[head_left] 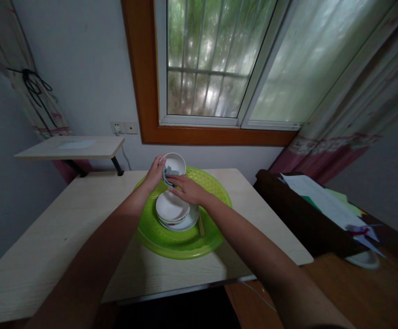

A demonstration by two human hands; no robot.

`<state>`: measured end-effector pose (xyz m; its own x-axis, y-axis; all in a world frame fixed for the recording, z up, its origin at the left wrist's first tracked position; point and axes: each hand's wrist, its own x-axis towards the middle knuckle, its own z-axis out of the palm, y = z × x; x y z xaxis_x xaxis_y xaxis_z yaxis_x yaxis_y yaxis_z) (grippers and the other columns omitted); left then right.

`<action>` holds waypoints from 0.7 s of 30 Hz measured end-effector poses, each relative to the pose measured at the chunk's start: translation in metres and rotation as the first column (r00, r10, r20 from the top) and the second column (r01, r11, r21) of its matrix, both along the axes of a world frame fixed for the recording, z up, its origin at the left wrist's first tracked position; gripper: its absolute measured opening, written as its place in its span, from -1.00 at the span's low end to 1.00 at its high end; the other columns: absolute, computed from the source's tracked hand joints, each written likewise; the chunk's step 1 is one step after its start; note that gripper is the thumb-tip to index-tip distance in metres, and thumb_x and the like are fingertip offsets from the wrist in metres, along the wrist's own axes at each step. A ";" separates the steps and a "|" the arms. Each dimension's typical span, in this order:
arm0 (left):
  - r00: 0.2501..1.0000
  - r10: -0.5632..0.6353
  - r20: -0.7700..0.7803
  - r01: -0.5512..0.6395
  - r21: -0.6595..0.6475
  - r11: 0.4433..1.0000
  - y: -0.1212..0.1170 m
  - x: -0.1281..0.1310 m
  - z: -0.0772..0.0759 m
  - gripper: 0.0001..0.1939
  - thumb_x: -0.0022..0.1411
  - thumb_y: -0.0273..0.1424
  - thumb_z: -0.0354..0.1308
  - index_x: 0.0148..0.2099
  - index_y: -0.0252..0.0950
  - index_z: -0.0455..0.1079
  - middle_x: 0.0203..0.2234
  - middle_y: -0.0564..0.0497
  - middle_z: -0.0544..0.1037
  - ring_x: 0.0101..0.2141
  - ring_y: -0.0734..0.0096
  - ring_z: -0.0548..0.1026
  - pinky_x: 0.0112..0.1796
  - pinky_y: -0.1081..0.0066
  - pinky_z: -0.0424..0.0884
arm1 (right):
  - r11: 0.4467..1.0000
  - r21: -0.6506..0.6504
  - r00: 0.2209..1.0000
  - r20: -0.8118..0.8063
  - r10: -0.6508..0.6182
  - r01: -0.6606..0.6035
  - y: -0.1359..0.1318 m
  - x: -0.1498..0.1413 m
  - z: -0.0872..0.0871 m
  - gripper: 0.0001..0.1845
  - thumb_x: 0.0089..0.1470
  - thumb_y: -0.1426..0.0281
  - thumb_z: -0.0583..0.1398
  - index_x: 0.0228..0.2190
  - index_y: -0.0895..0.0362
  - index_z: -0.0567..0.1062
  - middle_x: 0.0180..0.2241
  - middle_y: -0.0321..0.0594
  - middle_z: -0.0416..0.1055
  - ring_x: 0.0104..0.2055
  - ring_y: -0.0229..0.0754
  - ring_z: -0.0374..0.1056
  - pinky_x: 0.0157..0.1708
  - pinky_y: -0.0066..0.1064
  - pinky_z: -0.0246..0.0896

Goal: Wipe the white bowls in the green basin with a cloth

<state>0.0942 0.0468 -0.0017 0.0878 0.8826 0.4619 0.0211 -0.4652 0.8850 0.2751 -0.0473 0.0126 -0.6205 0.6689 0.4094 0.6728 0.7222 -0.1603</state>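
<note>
My left hand (156,171) grips a white bowl (176,161) by its left side, tilted so that its inside faces me. A grey-blue cloth (167,173) lies against the bowl's inside and lower rim. My right hand (186,188) presses the cloth to the bowl, its fingers reaching over the near rim. Just below both hands, a stack of white bowls (172,206) rests on a white plate (188,222). These stand in a round green plastic tray (181,251). Beside the plate on the right lies a light wooden utensil (201,225), its far end hidden by my right arm.
The tray sits on a pale wooden table (82,219). A small raised shelf (72,148) bearing a paper stands at the back left. To the right, a dark brown piece of furniture (309,224) holds papers. A barred window (212,59) is behind.
</note>
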 end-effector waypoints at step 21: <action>0.995 0.034 -0.091 -0.036 -0.023 0.999 0.002 0.000 -0.001 -0.49 0.39 -0.01 0.06 0.18 -0.24 0.41 0.10 -0.15 0.53 0.12 0.17 0.45 0.20 0.18 0.31 | 0.999 -0.041 0.994 0.112 -0.016 0.020 0.000 0.004 0.003 -0.48 0.48 0.12 -0.01 0.14 0.17 0.52 0.11 -0.02 0.55 0.16 -0.02 0.40 0.24 -0.16 0.19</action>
